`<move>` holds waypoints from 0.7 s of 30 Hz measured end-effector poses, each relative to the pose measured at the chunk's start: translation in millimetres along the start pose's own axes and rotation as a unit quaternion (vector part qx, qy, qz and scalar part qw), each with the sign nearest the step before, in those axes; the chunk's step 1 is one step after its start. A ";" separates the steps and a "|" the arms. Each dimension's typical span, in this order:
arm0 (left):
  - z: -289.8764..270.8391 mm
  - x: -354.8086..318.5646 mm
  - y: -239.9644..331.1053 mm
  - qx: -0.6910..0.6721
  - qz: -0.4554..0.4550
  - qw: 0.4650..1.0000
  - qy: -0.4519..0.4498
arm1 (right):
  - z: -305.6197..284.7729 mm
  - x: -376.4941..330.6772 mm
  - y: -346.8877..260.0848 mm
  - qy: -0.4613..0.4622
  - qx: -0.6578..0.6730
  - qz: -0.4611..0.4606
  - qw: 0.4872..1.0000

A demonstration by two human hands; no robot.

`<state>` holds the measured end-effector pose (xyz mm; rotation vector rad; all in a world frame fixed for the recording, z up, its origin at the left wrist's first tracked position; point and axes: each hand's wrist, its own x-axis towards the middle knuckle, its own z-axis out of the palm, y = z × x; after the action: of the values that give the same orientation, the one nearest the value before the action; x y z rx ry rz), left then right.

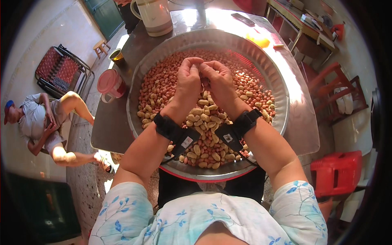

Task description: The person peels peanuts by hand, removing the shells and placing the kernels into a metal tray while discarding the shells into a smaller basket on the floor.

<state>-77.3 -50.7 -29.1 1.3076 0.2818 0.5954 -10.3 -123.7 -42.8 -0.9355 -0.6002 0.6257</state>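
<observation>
My left hand point(190, 77) and my right hand point(217, 76) meet above a wide round metal tray point(141, 61). Both are closed, thumbs and fingertips pinched together and touching. Whatever sits between the fingertips is hidden by them. Reddish shelled peanuts point(161, 79) cover the far and side parts of the tray. Unshelled peanuts point(206, 116) in pale tan shells are heaped below my wrists, toward the near rim. Each wrist wears a black strap with a small dark box hanging from it.
The tray rests on a table point(300, 134). Around it stand a large jug point(153, 18), a pink-lidded mug point(111, 85) and a yellow container point(117, 56); a phone point(243, 18) lies at the back. At left a person point(43, 122) sits. A red plastic stool point(337, 173) stands at right.
</observation>
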 end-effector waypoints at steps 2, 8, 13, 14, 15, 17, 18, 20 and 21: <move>3.1 -4.7 5.2 -0.043 -0.030 0.999 0.006 | 0.0 -0.7 -1.9 0.000 0.072 0.042 0.997; -1.6 -2.1 1.1 -0.136 -0.059 0.989 -0.017 | -7.6 -0.9 -10.0 -0.030 0.110 0.079 0.990; -14.2 7.4 -2.9 -0.150 -0.039 0.984 -0.087 | -18.8 7.0 -12.3 -0.050 0.093 0.070 0.992; -16.4 12.3 -4.2 0.014 0.042 0.997 -0.068 | -20.8 8.7 -15.5 -0.048 -0.014 0.043 0.998; -18.2 16.6 -5.2 0.179 0.122 0.975 -0.049 | -22.3 10.3 -18.8 -0.046 -0.120 0.014 0.992; -27.7 20.4 -4.1 0.156 0.063 0.984 -0.052 | -27.3 11.9 -18.7 -0.022 -0.144 0.005 0.989; -31.5 22.2 -0.8 0.137 0.012 0.989 -0.055 | -32.3 14.8 -18.2 -0.027 -0.128 0.003 0.991; -30.6 22.6 2.4 0.160 -0.024 0.986 -0.045 | -39.9 17.4 -15.0 -0.018 -0.123 0.005 0.992; -35.2 25.3 -2.0 0.161 -0.025 0.986 -0.043 | -37.8 16.6 -14.6 -0.019 -0.122 0.006 0.992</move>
<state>-74.2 -8.0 -36.7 1.6278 0.3487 0.4607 30.9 -138.7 -44.4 -1.1591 -0.7161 0.5902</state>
